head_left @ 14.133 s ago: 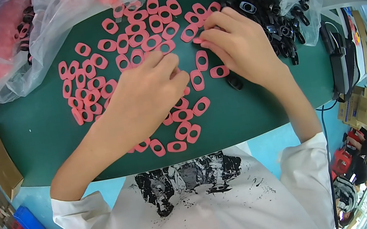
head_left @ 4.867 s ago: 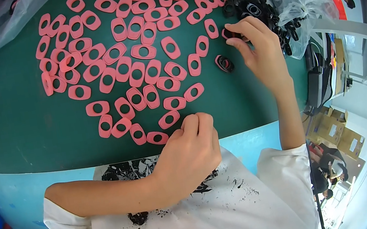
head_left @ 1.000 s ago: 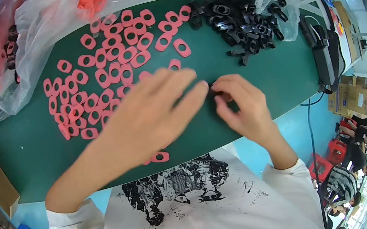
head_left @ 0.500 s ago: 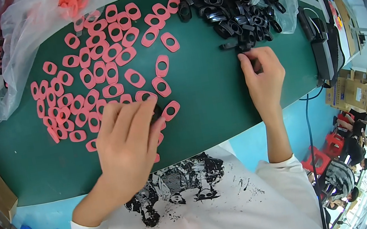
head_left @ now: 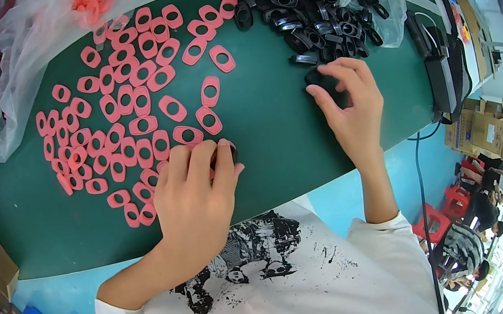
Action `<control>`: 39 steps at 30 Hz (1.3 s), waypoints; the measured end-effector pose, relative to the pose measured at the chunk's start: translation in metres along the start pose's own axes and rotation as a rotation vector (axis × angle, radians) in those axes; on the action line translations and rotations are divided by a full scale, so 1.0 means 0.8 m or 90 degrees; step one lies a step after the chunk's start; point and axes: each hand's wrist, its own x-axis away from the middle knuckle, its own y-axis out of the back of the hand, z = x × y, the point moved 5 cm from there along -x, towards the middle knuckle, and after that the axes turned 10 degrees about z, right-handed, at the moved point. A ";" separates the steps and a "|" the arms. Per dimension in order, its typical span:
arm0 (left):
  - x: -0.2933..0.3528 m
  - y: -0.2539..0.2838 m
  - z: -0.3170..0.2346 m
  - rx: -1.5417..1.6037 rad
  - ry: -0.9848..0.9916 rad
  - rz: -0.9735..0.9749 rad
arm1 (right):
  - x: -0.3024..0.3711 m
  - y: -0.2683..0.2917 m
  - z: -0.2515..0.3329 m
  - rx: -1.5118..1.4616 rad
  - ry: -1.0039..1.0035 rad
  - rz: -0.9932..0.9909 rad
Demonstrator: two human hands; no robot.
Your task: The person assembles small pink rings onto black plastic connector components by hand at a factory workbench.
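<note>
Our right hand (head_left: 350, 107), moved out from the centre half a second ago, now grips a black ring (head_left: 324, 83) beside the black pile (head_left: 315, 20). Our left hand (head_left: 194, 193) presses a joined piece (head_left: 224, 155) onto the green mat (head_left: 276, 146) among pink rings (head_left: 126, 124).

Your green table (head_left: 276, 146) fills the middle of the frame. Pink oval rings (head_left: 126, 124) lie scattered across its upper left, a heap of black rings (head_left: 315, 20) sits at upper centre, and clear plastic bags (head_left: 17, 70) rest along its top and left edges.
</note>
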 end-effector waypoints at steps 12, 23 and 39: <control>-0.008 -0.003 0.000 -0.006 -0.014 -0.013 | 0.009 -0.009 0.048 -0.004 0.225 0.321; -0.009 -0.010 -0.015 -0.030 -0.079 0.097 | -0.014 -0.035 0.065 -0.030 0.384 0.318; -0.007 -0.010 -0.017 -0.040 -0.088 0.066 | -0.076 -0.070 0.113 -0.011 0.506 0.372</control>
